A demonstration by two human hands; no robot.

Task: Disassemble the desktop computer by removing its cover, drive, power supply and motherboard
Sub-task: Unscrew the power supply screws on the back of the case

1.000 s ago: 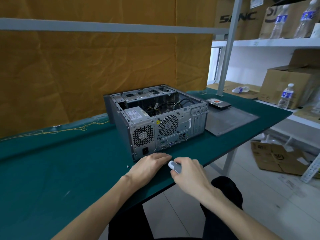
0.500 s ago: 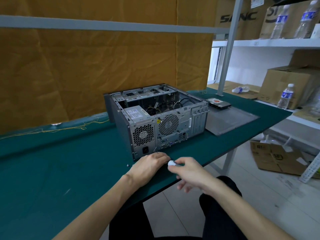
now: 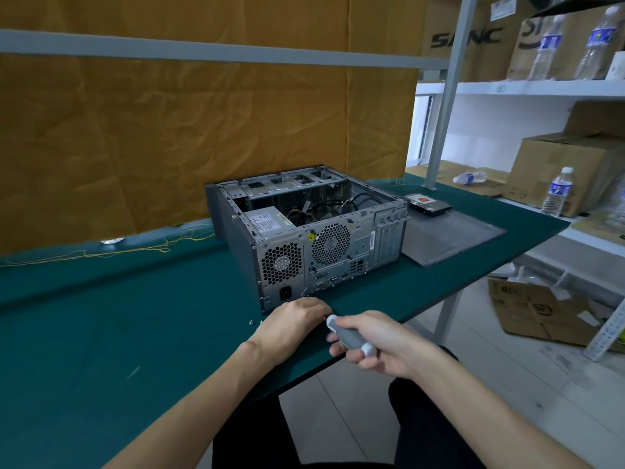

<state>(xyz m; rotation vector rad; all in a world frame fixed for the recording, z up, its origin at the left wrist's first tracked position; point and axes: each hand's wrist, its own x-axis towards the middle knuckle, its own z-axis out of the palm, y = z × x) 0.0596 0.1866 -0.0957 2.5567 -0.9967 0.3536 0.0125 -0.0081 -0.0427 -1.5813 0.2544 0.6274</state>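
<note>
Open computer case on the green bench, both hands just in front of its rear panel.

The computer (image 3: pixel 311 231) lies on its side at bench (image 3: pixel 101 333) centre, its cover (image 3: pixel 449 236) flat at 3 o'clock and a drive (image 3: pixel 429 204) at 2 o'clock. The right hand (image 3: pixel 382 343) has its grip curled around a grey screwdriver handle (image 3: pixel 350 336). The left hand (image 3: pixel 294 321) rests at the case's 6 o'clock, fingers curled under; its grip cannot be told.

Left hand (image 3: pixel 293 319) is covering its own fingertips and whatever they're touching at the case (image 3: pixel 304 238) rear bottom edge. Screwdriver (image 3: pixel 350 336) tip is hiding behind that hand; right hand (image 3: pixel 382 346) is wrapping the handle middle. Specks (image 3: pixel 255 322) just left of the left hand are too small to identify.
</note>
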